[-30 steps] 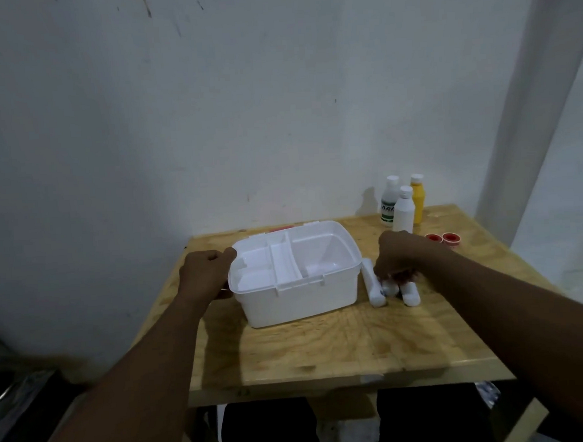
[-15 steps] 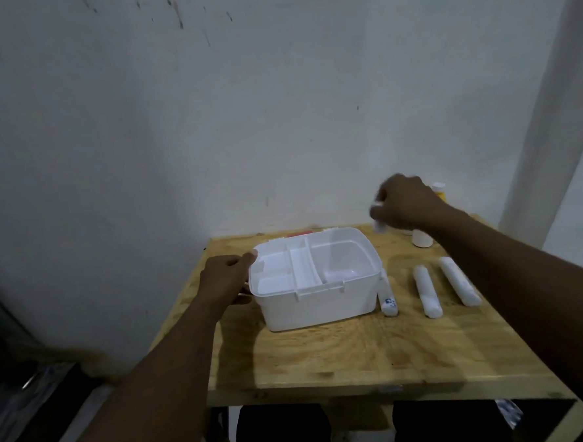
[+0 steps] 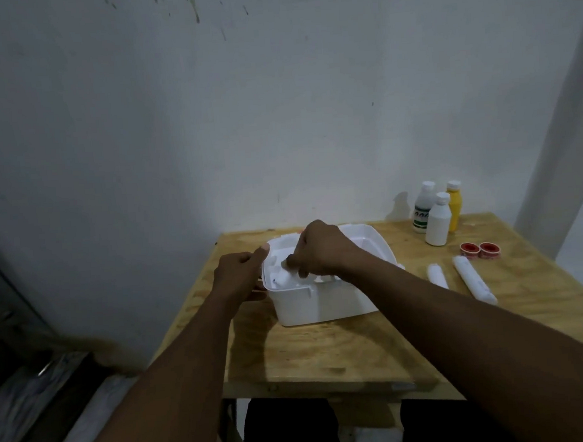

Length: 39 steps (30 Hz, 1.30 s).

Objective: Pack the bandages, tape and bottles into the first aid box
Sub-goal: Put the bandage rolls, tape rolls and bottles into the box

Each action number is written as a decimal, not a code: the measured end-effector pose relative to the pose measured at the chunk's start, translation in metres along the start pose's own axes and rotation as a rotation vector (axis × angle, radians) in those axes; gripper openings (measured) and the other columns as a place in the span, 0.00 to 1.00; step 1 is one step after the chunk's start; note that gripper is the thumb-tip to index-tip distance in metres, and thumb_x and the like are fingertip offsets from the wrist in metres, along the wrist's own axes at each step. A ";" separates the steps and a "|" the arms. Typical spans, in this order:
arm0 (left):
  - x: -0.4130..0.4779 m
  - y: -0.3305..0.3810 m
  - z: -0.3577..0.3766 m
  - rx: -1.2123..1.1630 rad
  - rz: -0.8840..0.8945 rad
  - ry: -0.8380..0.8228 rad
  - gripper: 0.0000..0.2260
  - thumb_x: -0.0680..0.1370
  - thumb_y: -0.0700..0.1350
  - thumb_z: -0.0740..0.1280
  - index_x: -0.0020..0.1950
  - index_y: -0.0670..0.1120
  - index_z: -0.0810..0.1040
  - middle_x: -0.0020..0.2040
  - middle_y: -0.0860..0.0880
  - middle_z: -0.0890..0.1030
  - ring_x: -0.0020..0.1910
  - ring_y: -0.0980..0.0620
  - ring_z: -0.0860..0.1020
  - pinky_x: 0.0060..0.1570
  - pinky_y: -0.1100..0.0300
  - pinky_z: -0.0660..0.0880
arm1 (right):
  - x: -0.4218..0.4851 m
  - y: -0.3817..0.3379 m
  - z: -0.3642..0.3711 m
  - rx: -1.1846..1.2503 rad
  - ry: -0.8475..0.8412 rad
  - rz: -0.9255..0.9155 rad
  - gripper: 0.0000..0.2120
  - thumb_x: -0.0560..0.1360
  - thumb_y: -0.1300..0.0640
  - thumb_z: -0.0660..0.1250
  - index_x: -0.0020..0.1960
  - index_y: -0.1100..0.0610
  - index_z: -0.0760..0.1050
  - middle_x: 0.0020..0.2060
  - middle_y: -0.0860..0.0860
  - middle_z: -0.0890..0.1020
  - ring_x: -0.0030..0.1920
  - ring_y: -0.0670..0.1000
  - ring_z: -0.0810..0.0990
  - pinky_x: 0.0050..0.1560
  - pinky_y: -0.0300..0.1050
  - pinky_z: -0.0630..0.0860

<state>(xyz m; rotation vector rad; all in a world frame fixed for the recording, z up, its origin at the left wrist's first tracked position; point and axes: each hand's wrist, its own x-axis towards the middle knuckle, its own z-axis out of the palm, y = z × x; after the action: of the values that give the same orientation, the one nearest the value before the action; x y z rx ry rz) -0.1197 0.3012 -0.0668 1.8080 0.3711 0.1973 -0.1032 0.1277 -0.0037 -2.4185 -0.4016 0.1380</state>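
Note:
The white first aid box (image 3: pixel 326 304) stands open on the wooden table (image 3: pixel 325 355). My left hand (image 3: pixel 240 275) grips its left rim. My right hand (image 3: pixel 321 249) is over the box's left compartment, fingers closed on a white bandage roll (image 3: pixel 281 276) that lies low inside it. Two more white bandage rolls (image 3: pixel 437 275) (image 3: pixel 474 279) lie on the table right of the box. Two red tape rolls (image 3: pixel 479 250) sit behind them. Three bottles stand at the back right: a white labelled one (image 3: pixel 422 212), a plain white one (image 3: pixel 437 223) and a yellow one (image 3: pixel 454 205).
A plain wall rises right behind the table. The floor drops away at the left, with dark clutter along the wall. My dark trouser legs show under the table's front edge.
My right hand has moved from above the bottles at the back right to the box's left compartment, carrying a bandage roll. The left hand stays on the box's rim.

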 end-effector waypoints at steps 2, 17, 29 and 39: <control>0.001 -0.001 0.002 0.015 0.007 0.014 0.19 0.79 0.58 0.69 0.51 0.43 0.86 0.48 0.42 0.86 0.46 0.40 0.85 0.44 0.46 0.85 | 0.002 0.003 0.005 -0.121 0.057 -0.024 0.19 0.68 0.46 0.74 0.49 0.61 0.79 0.42 0.54 0.82 0.44 0.54 0.80 0.47 0.48 0.79; 0.009 0.005 0.019 0.023 0.017 0.039 0.19 0.79 0.57 0.69 0.50 0.41 0.86 0.46 0.41 0.87 0.46 0.40 0.85 0.42 0.47 0.85 | -0.012 0.033 -0.022 -0.043 0.040 -0.121 0.09 0.70 0.53 0.74 0.45 0.58 0.83 0.36 0.46 0.78 0.43 0.50 0.79 0.41 0.40 0.72; 0.006 0.006 0.016 0.041 0.023 0.015 0.20 0.79 0.58 0.69 0.51 0.41 0.86 0.47 0.41 0.86 0.45 0.41 0.85 0.39 0.50 0.85 | -0.015 0.035 -0.003 -0.098 0.133 -0.335 0.11 0.73 0.49 0.71 0.52 0.52 0.81 0.41 0.44 0.74 0.45 0.46 0.72 0.46 0.41 0.66; 0.006 0.007 0.018 0.053 0.032 0.023 0.20 0.80 0.57 0.68 0.51 0.40 0.86 0.47 0.41 0.86 0.44 0.41 0.85 0.36 0.54 0.83 | -0.013 0.035 0.004 -0.113 0.152 -0.328 0.09 0.72 0.50 0.73 0.50 0.52 0.80 0.37 0.44 0.74 0.43 0.47 0.74 0.44 0.40 0.66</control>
<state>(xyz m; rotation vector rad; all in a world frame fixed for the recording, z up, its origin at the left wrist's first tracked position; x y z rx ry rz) -0.1072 0.2850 -0.0649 1.8663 0.3674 0.2327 -0.1079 0.1000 -0.0290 -2.4146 -0.7440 -0.2166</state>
